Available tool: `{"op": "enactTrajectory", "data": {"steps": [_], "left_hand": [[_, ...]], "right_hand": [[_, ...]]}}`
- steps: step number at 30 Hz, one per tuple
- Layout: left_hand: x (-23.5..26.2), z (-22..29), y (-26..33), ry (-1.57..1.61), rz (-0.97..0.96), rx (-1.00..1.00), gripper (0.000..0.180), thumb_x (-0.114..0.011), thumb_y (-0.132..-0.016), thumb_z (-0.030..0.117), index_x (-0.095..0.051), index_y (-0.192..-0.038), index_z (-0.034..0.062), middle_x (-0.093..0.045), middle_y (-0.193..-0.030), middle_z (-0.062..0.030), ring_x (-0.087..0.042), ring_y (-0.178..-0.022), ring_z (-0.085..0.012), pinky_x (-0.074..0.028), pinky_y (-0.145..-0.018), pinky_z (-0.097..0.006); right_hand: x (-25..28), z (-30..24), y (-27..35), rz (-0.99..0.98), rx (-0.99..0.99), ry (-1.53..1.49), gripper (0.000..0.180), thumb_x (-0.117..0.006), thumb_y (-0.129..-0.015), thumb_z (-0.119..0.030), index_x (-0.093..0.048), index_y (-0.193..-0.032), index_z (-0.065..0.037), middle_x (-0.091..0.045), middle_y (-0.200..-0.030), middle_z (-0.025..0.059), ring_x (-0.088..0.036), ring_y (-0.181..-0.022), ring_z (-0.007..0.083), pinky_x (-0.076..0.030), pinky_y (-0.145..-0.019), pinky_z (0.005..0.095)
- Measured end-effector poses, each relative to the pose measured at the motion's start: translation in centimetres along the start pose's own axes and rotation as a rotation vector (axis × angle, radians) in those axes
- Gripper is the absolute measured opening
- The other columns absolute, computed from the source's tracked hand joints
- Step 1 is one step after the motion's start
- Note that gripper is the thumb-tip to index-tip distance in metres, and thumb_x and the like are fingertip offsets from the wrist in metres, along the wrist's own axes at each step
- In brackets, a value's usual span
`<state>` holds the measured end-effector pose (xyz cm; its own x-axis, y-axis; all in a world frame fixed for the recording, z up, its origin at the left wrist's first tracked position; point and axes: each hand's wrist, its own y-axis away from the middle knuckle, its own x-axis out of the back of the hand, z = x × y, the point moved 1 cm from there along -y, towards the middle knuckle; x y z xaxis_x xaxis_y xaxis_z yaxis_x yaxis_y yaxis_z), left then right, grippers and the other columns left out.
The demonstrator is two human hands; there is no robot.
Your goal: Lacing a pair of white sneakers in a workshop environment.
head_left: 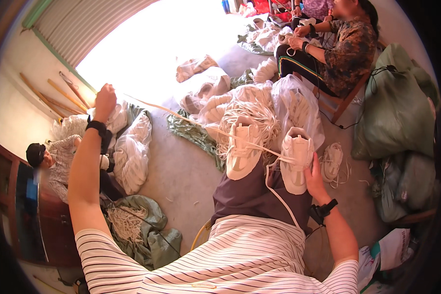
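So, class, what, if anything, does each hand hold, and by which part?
Right hand: a white shoe, by its side. Left hand: apparently the lace, towards its end; glare blurs the contact.

Grey floor [174, 171], pale wall [14, 105], glaring opening [152, 54], perhaps a doorway

A shoe [244, 149] sits left of another shoe [296, 159], seemingly on the knees [250, 196].

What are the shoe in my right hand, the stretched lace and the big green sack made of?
The shoe looks like matte leather or synthetic, from its smooth pale panels. The lace seems dull textile, being thin and pliable. The sack may be plastic or cloth, softly shiny, judging by its creases and highlights.
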<state>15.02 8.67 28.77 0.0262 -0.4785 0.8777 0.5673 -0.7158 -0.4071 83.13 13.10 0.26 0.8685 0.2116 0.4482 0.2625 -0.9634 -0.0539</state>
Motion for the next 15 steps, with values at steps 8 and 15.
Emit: {"op": "enactTrajectory", "data": {"steps": [8,15], "left_hand": [[-1.9,25.1,19.2,1.461,-0.573,-0.811,0.020,-0.046,-0.094,0.013,-0.058,-0.102,-0.0016,-0.056,-0.107,-0.0107,-0.059,-0.091,-0.0197,-0.049,-0.081,-0.032],[3.9,33.0,31.0,2.259,-1.495,-0.702,0.035,-0.039,-0.103,0.032,-0.050,-0.103,-0.0002,-0.047,-0.086,-0.0045,-0.054,-0.084,-0.0137,-0.045,-0.070,-0.027]], "right_hand": [[-2.0,-2.1,0.8,0.028,-0.015,0.021,0.061,-0.044,-0.096,-0.013,-0.017,-0.148,0.004,-0.025,-0.151,0.0208,-0.026,-0.141,0.0305,-0.019,-0.116,0.0364],[-5.7,-1.7,-0.1,0.023,0.040,0.006,0.059,-0.041,-0.097,-0.011,-0.017,-0.150,0.001,-0.025,-0.153,0.0191,-0.026,-0.141,0.0286,-0.019,-0.116,0.0354]]}}
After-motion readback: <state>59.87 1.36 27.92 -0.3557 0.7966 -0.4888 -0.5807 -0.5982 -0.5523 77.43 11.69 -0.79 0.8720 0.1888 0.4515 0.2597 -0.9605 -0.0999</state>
